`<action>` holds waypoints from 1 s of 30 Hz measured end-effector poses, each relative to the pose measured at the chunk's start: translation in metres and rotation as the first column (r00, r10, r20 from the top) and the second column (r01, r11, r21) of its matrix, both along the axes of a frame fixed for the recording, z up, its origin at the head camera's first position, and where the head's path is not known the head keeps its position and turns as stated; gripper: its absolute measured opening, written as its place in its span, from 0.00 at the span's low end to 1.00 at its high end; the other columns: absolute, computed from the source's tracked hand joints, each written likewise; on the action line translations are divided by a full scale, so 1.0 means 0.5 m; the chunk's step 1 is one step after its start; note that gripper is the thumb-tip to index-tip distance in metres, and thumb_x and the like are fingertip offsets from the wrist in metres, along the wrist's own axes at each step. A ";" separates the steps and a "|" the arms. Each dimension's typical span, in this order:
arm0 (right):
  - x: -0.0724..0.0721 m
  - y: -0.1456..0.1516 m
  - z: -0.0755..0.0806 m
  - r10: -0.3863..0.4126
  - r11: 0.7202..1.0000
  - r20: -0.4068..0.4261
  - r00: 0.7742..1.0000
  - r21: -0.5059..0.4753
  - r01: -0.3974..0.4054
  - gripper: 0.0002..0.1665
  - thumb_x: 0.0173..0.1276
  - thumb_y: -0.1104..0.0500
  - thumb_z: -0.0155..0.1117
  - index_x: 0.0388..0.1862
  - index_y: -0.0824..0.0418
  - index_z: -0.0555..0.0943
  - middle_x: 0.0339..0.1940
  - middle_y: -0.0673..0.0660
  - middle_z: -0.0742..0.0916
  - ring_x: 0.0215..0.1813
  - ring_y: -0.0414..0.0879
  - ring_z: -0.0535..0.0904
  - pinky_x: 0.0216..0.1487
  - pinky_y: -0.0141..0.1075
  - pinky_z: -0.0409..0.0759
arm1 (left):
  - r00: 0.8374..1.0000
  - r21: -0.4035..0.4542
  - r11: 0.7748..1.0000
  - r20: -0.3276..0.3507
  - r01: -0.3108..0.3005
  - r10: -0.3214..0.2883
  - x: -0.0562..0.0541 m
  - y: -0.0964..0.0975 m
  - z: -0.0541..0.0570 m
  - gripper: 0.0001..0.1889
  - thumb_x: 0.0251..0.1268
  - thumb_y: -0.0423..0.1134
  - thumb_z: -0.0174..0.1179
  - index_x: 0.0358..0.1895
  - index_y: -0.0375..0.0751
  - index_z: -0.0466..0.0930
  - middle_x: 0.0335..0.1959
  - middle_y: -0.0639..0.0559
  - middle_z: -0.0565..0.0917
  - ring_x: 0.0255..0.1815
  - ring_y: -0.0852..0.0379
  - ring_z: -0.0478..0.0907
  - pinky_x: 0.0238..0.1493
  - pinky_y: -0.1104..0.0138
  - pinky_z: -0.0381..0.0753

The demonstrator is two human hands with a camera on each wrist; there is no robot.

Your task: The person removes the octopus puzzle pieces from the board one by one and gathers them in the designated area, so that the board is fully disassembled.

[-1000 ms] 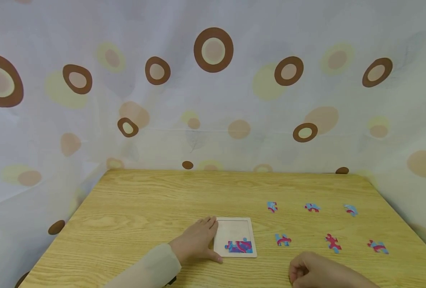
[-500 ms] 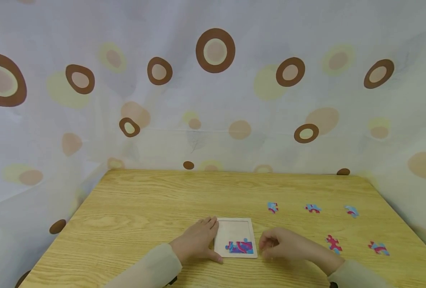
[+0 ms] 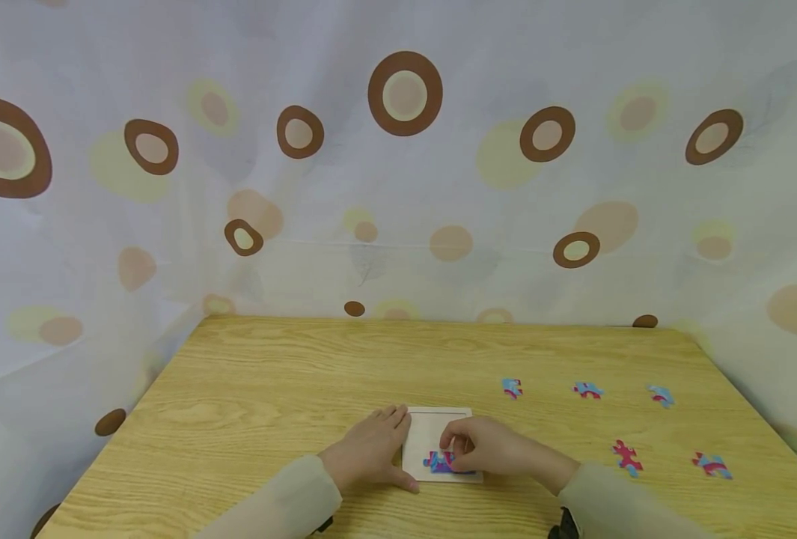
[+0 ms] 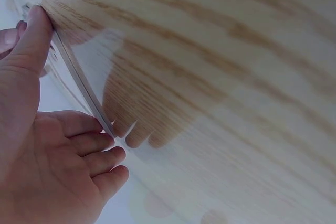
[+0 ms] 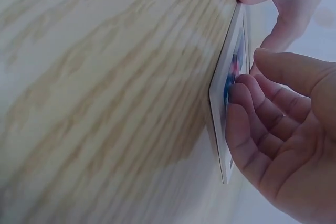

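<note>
A shallow square puzzle tray lies on the wooden table, with joined blue and pink jigsaw pieces along its near side. My left hand rests along the tray's left edge, fingers extended, thumb at the near corner. Above the tray's near right part, my right hand has curled fingers that seem to pinch a puzzle piece. The fingers hide most of that piece and part of the joined ones. In the right wrist view the fingertips are down at the tray surface.
Loose jigsaw pieces lie to the right: a blue-red one, another and a pale blue one behind, a red one and a blue-red one nearer. A patterned cloth encloses the table.
My right hand has moved left from the table's front right onto the tray. Its arm now covers where one loose piece was seen. My left hand keeps its place.
</note>
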State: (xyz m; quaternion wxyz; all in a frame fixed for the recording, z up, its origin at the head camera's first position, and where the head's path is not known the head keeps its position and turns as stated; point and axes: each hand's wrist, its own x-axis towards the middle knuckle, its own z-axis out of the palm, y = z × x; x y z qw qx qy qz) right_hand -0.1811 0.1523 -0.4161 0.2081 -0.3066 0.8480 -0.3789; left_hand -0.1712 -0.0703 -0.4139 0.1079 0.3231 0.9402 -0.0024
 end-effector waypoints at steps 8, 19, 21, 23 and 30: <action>-0.004 -0.008 -0.011 0.000 1.000 -0.041 0.999 0.023 0.001 0.08 0.57 0.66 0.67 0.34 0.59 0.77 0.20 0.47 0.75 0.21 0.36 0.67 0.22 0.28 0.67 | 1.000 0.006 1.000 0.006 0.005 -0.005 0.001 0.000 0.002 0.53 0.47 0.70 0.56 0.68 0.33 0.57 0.69 0.41 0.58 0.69 0.48 0.54 0.66 0.60 0.55; -0.002 -0.011 -0.005 -0.005 0.999 -0.032 0.999 0.050 0.007 0.09 0.56 0.66 0.68 0.32 0.60 0.76 0.21 0.47 0.75 0.23 0.37 0.68 0.24 0.29 0.68 | 1.000 0.005 1.000 -0.007 0.009 -0.009 -0.002 0.001 -0.003 0.53 0.47 0.71 0.56 0.68 0.32 0.57 0.69 0.41 0.58 0.69 0.48 0.54 0.66 0.60 0.55; -0.002 -0.011 -0.006 -0.007 0.999 -0.028 1.000 0.046 0.009 0.09 0.55 0.67 0.68 0.32 0.60 0.76 0.21 0.48 0.75 0.23 0.37 0.68 0.24 0.29 0.68 | 1.000 0.006 1.000 -0.006 0.009 -0.009 -0.003 0.000 -0.005 0.53 0.46 0.71 0.56 0.68 0.33 0.57 0.69 0.41 0.58 0.69 0.48 0.54 0.66 0.60 0.55; -0.002 -0.011 -0.007 -0.008 0.999 -0.028 1.000 0.039 0.009 0.09 0.56 0.67 0.68 0.31 0.60 0.76 0.21 0.48 0.75 0.23 0.37 0.68 0.24 0.29 0.68 | 1.000 0.006 1.000 -0.002 0.007 -0.007 -0.003 0.000 -0.006 0.53 0.46 0.71 0.56 0.69 0.33 0.57 0.69 0.41 0.58 0.69 0.48 0.54 0.66 0.60 0.55; -0.003 -0.010 -0.008 -0.021 1.000 -0.022 1.000 0.005 0.022 0.07 0.59 0.67 0.65 0.31 0.60 0.75 0.21 0.49 0.75 0.23 0.39 0.68 0.23 0.29 0.67 | 1.000 0.006 1.000 0.006 0.001 -0.001 -0.001 0.000 -0.005 0.54 0.46 0.71 0.56 0.69 0.33 0.56 0.69 0.41 0.57 0.69 0.48 0.54 0.66 0.60 0.54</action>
